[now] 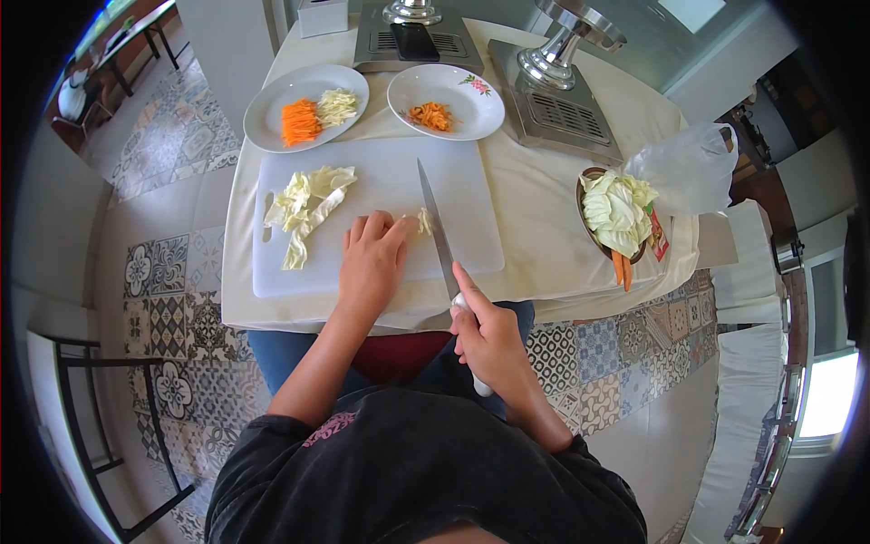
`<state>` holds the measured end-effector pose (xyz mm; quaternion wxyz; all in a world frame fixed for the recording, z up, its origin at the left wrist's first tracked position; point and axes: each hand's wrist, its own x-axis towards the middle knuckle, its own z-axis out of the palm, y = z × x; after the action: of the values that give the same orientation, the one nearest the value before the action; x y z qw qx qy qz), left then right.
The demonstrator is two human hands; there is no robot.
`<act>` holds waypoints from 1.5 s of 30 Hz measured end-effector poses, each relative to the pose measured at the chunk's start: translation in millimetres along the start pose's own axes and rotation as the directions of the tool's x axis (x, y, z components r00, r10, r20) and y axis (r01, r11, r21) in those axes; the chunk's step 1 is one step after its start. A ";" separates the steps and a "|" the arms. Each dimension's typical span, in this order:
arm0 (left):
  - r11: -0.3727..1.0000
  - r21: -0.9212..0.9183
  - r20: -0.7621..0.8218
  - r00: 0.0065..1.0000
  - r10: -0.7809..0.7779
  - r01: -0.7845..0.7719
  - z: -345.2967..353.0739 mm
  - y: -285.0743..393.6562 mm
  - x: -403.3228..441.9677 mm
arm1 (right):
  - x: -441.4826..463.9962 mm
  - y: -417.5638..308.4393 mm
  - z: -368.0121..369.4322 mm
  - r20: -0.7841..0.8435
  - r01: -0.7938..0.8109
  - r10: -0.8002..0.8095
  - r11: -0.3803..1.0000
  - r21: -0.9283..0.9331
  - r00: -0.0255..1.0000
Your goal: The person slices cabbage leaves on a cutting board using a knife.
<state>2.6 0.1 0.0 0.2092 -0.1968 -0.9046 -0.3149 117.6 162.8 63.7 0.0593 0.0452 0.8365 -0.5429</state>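
Note:
My right hand [488,340] is wrapped around the white handle of a kitchen knife [437,222], the index finger stretched toward the blade. The blade points away from me over a white cutting board [385,168]. Just left of the blade, my left hand [373,254] is bent down on the board, its fingertips holding a small piece of cabbage, partly hidden under them. Thin cabbage shreds [425,220] lie against the knife. Larger cabbage leaves [313,201] sit loose on the board's left side.
Behind the board stand a plate [263,113] of carrot and cabbage strips and a flowered plate [489,113] with orange shreds. To the right are a bowl of cabbage [618,213], carrots [622,270] and a plastic bag [689,168]. Metal stands [566,113] and a phone [414,42] are farther back.

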 end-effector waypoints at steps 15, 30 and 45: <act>1.000 0.025 -0.009 1.000 0.015 -0.015 2.2 -1.0 -0.2 | 9.7 6.6 13.6 -0.005 0.158 -0.161 0.971 -0.180 0.987; 0.999 0.040 -0.029 0.999 0.022 -0.021 2.8 -1.4 0.2 | 17.9 5.3 9.5 -0.017 0.212 -0.234 0.909 -0.360 0.972; 0.999 0.038 0.010 1.000 0.008 -0.009 0.2 3.7 1.7 | -3.2 6.0 -5.3 -0.070 0.181 -0.262 0.812 -0.556 0.962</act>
<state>2.9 3.3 2.5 0.2098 -0.1981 -0.9106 -0.2958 121.3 170.0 60.9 -0.0544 -0.0325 0.9575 -0.2814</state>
